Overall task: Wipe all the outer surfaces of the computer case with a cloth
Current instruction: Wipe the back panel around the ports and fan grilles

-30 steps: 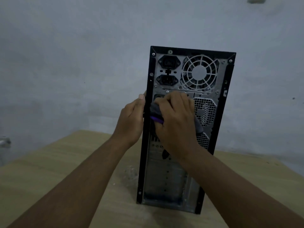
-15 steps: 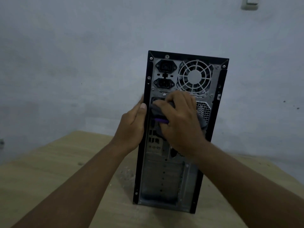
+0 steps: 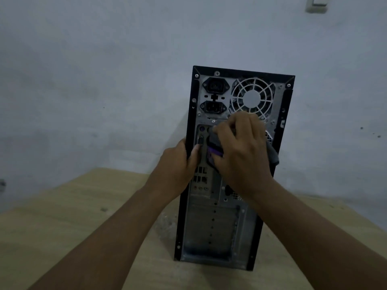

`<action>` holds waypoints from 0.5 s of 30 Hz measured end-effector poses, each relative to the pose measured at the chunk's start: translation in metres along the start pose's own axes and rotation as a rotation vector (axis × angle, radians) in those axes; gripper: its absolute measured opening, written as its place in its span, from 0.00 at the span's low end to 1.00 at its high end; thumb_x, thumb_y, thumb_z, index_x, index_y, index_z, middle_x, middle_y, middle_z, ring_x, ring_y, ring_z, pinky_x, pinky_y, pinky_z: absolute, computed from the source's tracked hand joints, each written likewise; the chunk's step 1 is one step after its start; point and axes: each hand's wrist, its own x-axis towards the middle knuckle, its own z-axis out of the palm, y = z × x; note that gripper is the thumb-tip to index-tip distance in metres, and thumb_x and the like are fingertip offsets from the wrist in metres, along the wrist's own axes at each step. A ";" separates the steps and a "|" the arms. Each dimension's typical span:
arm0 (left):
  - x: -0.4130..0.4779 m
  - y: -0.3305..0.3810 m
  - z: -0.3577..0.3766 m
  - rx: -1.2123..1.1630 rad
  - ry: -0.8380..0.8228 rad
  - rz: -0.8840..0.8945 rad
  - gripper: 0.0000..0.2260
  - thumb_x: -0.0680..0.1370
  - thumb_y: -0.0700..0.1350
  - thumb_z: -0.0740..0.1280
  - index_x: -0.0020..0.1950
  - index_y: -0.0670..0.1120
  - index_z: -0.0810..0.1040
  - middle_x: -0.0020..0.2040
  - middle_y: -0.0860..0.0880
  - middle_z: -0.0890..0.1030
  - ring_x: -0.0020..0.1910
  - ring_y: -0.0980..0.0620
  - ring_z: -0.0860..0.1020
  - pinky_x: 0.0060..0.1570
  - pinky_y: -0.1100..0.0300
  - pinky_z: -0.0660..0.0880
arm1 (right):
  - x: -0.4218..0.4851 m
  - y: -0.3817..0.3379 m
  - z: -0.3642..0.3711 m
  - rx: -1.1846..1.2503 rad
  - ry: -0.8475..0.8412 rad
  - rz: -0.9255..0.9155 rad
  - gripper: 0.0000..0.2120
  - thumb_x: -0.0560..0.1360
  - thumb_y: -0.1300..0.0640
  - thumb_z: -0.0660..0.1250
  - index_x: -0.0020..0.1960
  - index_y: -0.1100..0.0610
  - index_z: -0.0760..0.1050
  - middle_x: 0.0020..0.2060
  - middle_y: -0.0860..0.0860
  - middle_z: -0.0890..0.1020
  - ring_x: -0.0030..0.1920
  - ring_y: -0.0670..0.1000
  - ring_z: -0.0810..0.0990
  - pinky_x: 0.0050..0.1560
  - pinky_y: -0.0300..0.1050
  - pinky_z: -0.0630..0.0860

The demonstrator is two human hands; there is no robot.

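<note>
Head view: computer case (image 3: 211, 227) upright, long axis vertical. Cloth (image 3: 212, 144) is clutched by right hand (image 3: 243, 149) against case's rear, mid-height; case's left edge is gripped by left hand (image 3: 178, 162).

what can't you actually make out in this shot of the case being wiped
- Head view: the computer case front, top and sides face away; only its rear shows.
- Mid rear panel: covered by the right hand and cloth.
- Most of the cloth: bunched under that hand.
- Fingers of the left hand: behind the case's left edge.
- Port markings: too dim and small.
</note>
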 end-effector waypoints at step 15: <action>-0.008 0.023 0.013 0.111 0.054 -0.153 0.16 0.85 0.51 0.56 0.48 0.40 0.72 0.36 0.43 0.75 0.29 0.49 0.70 0.26 0.57 0.61 | -0.007 0.001 -0.021 -0.147 -0.063 0.135 0.07 0.71 0.61 0.69 0.47 0.62 0.75 0.46 0.60 0.75 0.47 0.60 0.74 0.49 0.53 0.70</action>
